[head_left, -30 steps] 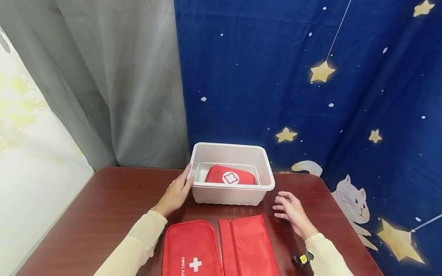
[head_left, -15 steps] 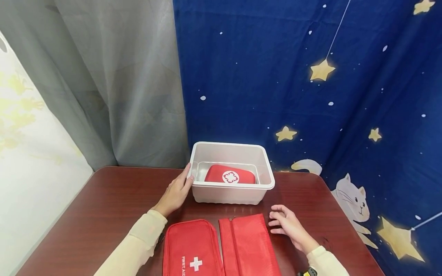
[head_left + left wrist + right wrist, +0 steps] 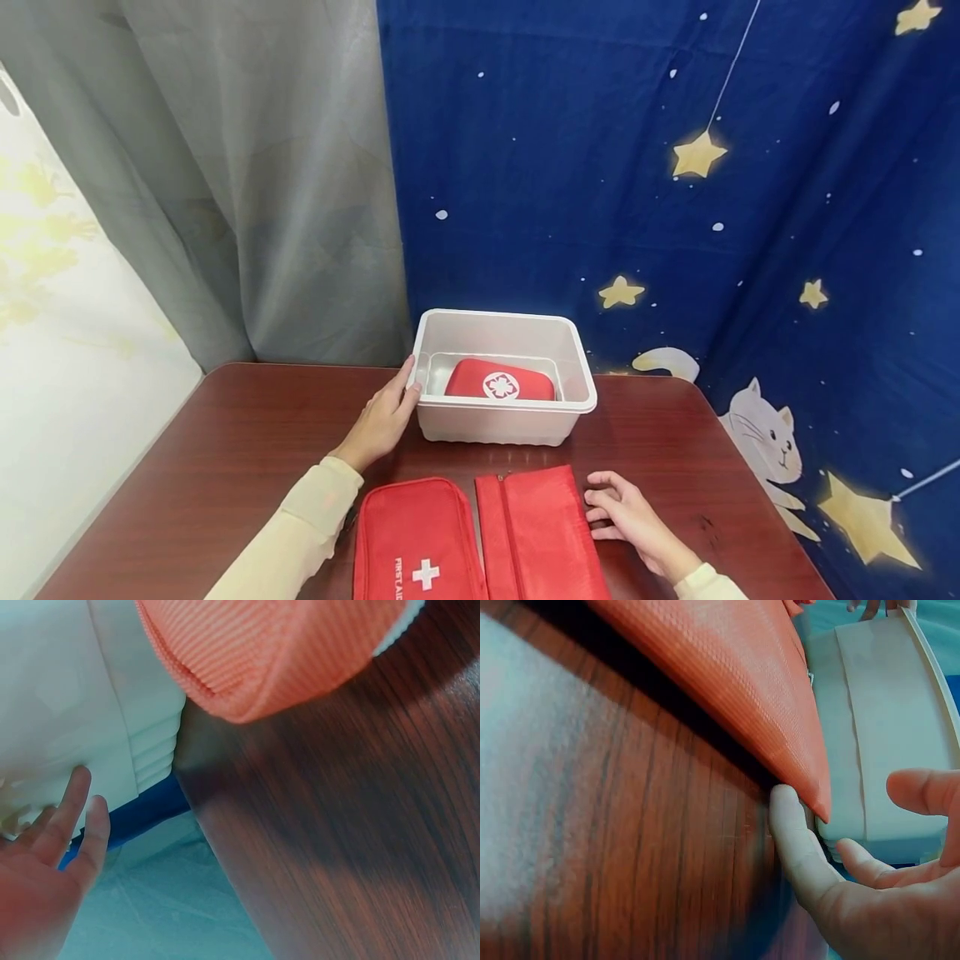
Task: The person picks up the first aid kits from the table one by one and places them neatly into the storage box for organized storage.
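Observation:
My left hand [image 3: 381,423] rests against the left side of a white plastic bin [image 3: 498,425]; its fairly straight fingers [image 3: 73,802] touch the outer wall in the left wrist view. Inside the bin lies a red case [image 3: 468,379] with a white round emblem. My right hand [image 3: 628,518] is beside the right edge of a flat red zippered pouch [image 3: 551,533]. Its fingers are loosely bent, and one fingertip [image 3: 784,796] is at the pouch's edge in the right wrist view. Left of the pouch lies a red first aid bag [image 3: 412,525] with a white cross.
The dark wooden table [image 3: 247,467] carries all of these things. Behind it hang a grey curtain [image 3: 315,208] and a blue curtain [image 3: 540,183] with stars and a cat. The bin stands near the table's back edge.
My right hand has moved down and slightly left, from beside the bin's front right corner to the red zippered pouch's right edge. My left hand and the bin have stayed in place.

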Demonstrator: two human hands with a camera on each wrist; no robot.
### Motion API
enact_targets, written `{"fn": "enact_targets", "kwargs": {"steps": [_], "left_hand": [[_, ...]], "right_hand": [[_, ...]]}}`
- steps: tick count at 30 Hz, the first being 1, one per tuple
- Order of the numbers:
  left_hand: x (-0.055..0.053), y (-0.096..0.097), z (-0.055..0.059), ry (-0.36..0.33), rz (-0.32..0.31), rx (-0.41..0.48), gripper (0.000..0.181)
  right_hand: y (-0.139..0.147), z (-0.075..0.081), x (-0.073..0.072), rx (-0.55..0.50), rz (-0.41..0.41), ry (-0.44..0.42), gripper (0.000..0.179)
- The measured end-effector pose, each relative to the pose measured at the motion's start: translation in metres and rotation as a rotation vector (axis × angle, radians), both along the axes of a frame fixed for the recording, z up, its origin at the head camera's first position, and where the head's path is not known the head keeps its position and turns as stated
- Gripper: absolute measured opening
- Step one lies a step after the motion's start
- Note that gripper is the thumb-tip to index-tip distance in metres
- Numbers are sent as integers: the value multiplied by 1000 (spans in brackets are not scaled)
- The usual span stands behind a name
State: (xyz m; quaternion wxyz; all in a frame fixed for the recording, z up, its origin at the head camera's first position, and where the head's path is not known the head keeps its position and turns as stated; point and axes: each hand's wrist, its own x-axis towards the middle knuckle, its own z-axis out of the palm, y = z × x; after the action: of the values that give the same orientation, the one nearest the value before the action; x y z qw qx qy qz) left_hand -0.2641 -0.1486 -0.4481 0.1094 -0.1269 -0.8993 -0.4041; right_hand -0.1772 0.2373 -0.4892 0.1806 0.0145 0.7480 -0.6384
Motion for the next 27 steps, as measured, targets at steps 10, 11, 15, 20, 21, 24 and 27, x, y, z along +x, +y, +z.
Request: {"fn": "enact_targets", "kwargs": {"steps": [10,11,15,20,21,24,27], "left_hand": [[1,0,1,10,-3,4,58],[1,0,1,10,-1,3,58],[1,1,1,12,4,3,57],[1,1,0,8,-1,4,57],[1,1,0,6,-1,6,57],[1,1,0,3,1,9,58],[1,1,0,7,3,9,59]], "right_hand": [[-1,-1,11,55,38,22,55],[-2,-1,12,63,34,24,56],[-7,-2,15,92,30,36,60],[-9,-3,19,144,21,71,63],[-10,-3,19,163,19,83,64],[-13,-5,21,272,13,150,70],[-17,-6,23,413,4,238,76]]}}
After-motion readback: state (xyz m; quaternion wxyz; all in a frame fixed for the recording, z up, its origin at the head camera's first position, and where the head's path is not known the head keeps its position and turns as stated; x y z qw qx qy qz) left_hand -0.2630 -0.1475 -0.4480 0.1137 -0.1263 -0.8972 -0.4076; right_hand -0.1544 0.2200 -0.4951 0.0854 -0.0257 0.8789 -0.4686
